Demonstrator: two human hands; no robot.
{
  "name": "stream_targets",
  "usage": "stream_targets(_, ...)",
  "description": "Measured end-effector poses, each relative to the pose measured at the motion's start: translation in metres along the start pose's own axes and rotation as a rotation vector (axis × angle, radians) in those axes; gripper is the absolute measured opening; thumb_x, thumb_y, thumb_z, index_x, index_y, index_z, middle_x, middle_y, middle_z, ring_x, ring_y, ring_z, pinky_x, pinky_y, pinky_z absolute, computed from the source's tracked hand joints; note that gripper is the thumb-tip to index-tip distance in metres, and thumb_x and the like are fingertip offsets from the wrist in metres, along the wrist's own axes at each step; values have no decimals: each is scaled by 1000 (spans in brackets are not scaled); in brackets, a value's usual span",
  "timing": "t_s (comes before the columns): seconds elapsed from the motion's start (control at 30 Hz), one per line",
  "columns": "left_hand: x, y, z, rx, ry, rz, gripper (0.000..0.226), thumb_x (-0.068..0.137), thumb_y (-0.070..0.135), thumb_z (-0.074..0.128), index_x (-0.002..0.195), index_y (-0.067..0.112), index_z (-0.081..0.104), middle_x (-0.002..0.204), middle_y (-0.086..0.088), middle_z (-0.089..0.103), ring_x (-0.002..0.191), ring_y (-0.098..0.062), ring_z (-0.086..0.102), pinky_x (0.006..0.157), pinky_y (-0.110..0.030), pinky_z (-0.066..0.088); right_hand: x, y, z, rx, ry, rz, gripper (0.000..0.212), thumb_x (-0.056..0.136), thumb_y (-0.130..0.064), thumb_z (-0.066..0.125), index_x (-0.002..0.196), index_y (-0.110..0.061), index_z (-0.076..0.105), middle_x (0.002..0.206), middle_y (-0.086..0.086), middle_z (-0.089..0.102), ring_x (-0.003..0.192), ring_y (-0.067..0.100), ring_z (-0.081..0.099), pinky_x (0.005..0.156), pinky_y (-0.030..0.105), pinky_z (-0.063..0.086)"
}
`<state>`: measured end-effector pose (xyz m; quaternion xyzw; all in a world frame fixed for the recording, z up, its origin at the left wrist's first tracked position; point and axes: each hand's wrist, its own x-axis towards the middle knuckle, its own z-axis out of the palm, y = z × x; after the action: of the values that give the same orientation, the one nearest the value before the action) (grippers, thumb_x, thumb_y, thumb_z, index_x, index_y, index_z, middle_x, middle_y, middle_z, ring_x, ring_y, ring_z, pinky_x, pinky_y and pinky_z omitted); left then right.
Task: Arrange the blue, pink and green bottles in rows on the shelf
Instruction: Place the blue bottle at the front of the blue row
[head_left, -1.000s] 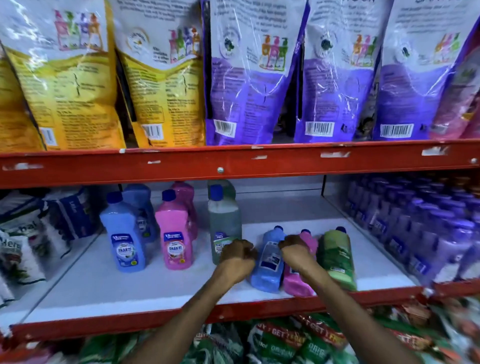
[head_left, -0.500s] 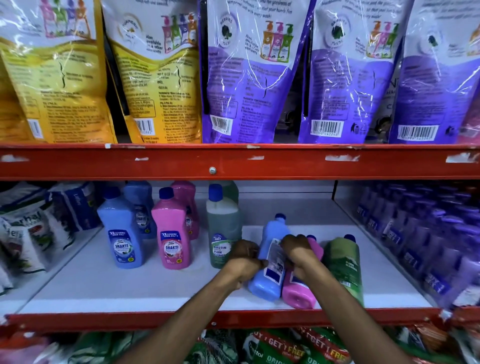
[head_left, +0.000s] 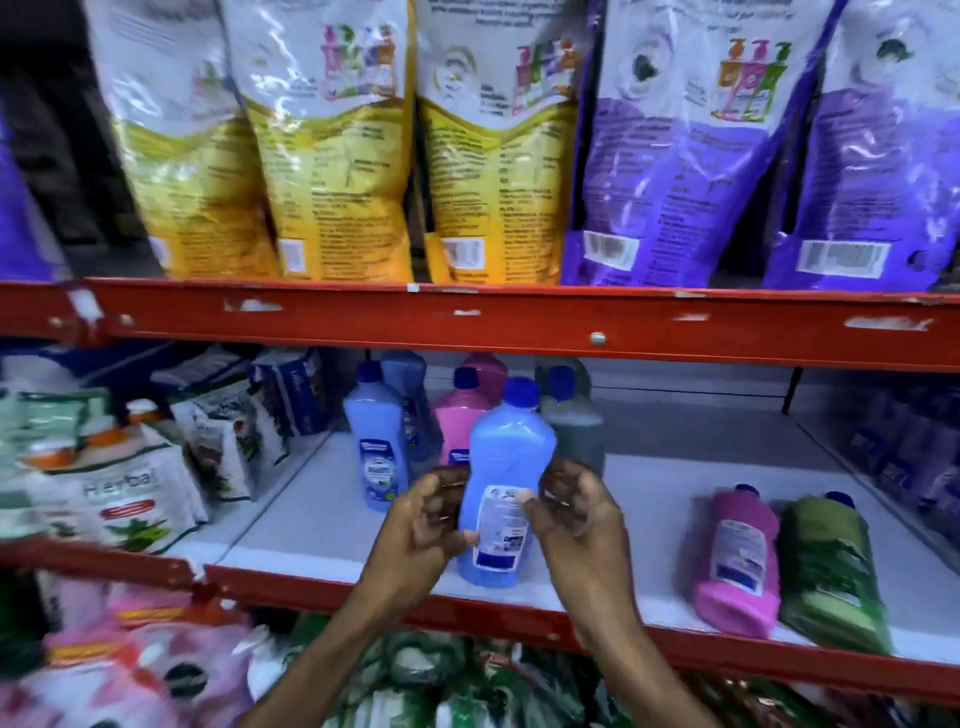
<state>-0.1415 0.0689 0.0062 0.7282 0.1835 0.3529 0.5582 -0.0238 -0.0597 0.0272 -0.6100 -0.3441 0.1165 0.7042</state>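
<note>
I hold a blue bottle (head_left: 506, 467) upright over the white shelf (head_left: 311, 525), its back label facing me. My left hand (head_left: 421, 525) grips its left side and my right hand (head_left: 576, 512) its right side. Behind it stand a blue bottle (head_left: 375, 441), a pink bottle (head_left: 457, 421) and a green bottle (head_left: 574, 426), each with another of its colour behind. To the right a pink bottle (head_left: 735, 561) and a green bottle (head_left: 826, 571) lie flat on the shelf.
A red beam (head_left: 519, 322) crosses just above the bottles, carrying yellow pouches (head_left: 337, 156) and purple pouches (head_left: 675, 156). White herbal packs (head_left: 130, 499) fill the shelf's left side. Purple bottles (head_left: 914, 441) line the right. Packets sit below the red front edge (head_left: 675, 644).
Both hands have lifted the blue bottle from lying beside the pink one and stood it upright, moving it left. The pink and green bottles stay lying down. The view has swung left.
</note>
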Motion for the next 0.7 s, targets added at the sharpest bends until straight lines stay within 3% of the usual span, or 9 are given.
stream_targets(0.07,-3,-10,-34,7,32,9,53,81,-18,65,126,8,56,118,-4,74,112,-21,69,91,-34,60,-5,1,37,-3,-30,-41,33,84,-9,71,114,-23,63,109,-11,72,100,0,67,73,4,50)
stream_targets(0.17,2,-26,-87,-3,49,28,54,83,-16,64,132,5,53,126,-11,70,117,-23,66,94,-39,59,-6,7,93,-32,-35,-81,34,85,-11,70,116,-23,64,109,-11,72,97,-2,67,73,3,49)
stream_targets(0.3,14,-45,-127,17,62,50,52,82,-22,59,125,5,56,116,2,75,109,-14,70,80,-20,58,-1,22,145,-90,7,-99,34,85,-11,71,116,-22,63,110,-6,72,98,1,66,72,2,49)
stream_targets(0.4,23,-62,-139,44,52,29,59,77,-28,54,119,14,58,104,11,78,101,-11,72,75,-16,57,1,33,165,-149,33,-103,36,85,-12,70,112,-33,59,111,-7,71,99,-1,65,72,7,52)
stream_targets(0.47,26,-72,-143,55,58,26,59,77,-27,56,115,18,59,103,11,77,98,-8,72,74,-16,57,2,39,171,-176,43,-98,35,86,-12,69,114,-30,60,114,-7,70,100,0,66,71,6,52)
stream_targets(0.57,26,-78,-148,52,49,32,54,77,-18,67,112,22,60,102,14,77,98,-7,72,77,-19,58,2,47,175,-247,91,-114,37,86,-20,69,122,-26,61,117,-9,67,104,3,63,74,9,53)
stream_targets(0.63,26,-81,-152,70,14,28,47,78,-10,71,108,23,60,101,20,75,98,-4,70,80,-18,58,0,51,174,-281,165,-107,38,84,-25,72,120,-25,60,109,-7,67,97,6,65,74,17,56)
stream_targets(0.7,28,-82,-157,42,-24,2,27,79,3,65,101,19,61,100,8,74,98,-13,69,82,-27,57,-7,53,172,-251,167,-58,35,83,-19,72,115,-19,58,98,-5,70,86,8,68,65,14,55)
